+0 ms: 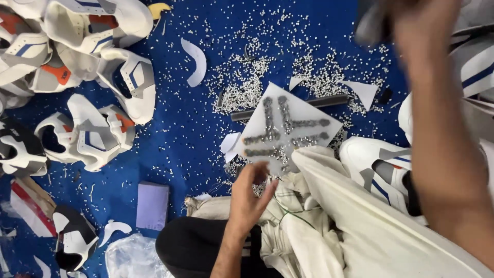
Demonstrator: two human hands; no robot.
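Left hand (249, 193): fingers loosely spread, empty, hovering at 6 o'clock of white punching board (286, 127); right hand (411, 23): raised at 1 o'clock, blurred, grip on dark tool unclear; white cloth (360, 216) on lap; step judged: punching, between strikes; next needs cloth laid flat on board.

A crumpled clear plastic bag (135, 257) lies at the bottom edge, beside a flat lilac box (152, 205).
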